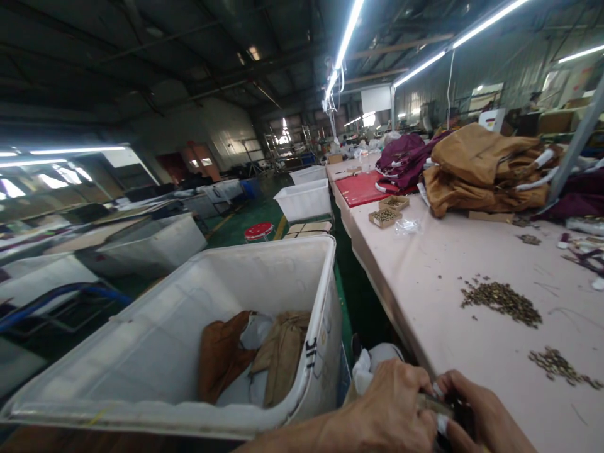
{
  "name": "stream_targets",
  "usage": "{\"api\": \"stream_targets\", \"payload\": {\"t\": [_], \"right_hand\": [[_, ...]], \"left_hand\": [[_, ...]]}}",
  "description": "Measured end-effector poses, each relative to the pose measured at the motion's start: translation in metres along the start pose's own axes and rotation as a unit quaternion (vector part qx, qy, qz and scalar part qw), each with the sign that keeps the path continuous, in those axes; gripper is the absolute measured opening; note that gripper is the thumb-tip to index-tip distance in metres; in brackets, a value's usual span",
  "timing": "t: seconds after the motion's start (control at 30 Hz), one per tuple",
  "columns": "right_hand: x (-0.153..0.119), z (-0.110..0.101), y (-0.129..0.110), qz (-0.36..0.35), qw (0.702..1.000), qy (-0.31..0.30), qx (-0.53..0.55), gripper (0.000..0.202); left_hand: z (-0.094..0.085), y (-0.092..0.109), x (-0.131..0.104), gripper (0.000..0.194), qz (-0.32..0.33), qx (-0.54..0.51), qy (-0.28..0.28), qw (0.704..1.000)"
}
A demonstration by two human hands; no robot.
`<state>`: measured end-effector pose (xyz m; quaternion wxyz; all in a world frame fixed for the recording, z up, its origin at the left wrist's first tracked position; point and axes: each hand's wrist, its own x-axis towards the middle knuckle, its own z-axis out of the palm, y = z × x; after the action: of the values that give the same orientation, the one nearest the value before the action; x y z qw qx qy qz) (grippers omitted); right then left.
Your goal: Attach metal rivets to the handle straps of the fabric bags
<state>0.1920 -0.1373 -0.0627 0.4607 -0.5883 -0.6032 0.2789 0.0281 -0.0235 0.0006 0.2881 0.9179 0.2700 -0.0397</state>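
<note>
My left hand (391, 406) and my right hand (486, 415) are close together at the near edge of the table, in the lower right. Between them is a khaki fabric piece (429, 402), with both hands closed on it. White bits show by the right fingertips; whether they are tape or wrapping I cannot tell. Beside my left hand, white wrapped material (362, 372) hangs below the table edge. Much of the held piece is hidden by my fingers, and its lower end runs out of the picture.
A large white bin (264, 248) on the left holds brown and khaki fabric pieces (285, 352). On the pale table (425, 270) are small brass-coloured metal parts (503, 302), small boxes (384, 218), tan bags (486, 163) and purple bags (406, 157). A red stool (259, 231) stands beyond the bin.
</note>
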Motion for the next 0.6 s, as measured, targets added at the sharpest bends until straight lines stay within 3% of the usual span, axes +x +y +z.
{"api": "stream_targets", "payload": {"t": [0.13,0.37,0.6], "right_hand": [[-0.006,-0.005,0.002,0.036,0.998,-0.046,-0.010,0.032],[-0.013,-0.022,0.009,0.086,0.990,-0.106,0.042,0.027],[-0.015,-0.021,0.017,0.079,0.989,-0.104,0.073,0.031]], "left_hand": [[-0.004,0.005,-0.001,0.029,0.018,0.027,0.021,0.999],[-0.005,0.006,0.008,0.024,0.041,0.022,-0.006,0.999],[-0.001,0.004,0.011,0.017,0.055,-0.017,-0.001,0.998]]}}
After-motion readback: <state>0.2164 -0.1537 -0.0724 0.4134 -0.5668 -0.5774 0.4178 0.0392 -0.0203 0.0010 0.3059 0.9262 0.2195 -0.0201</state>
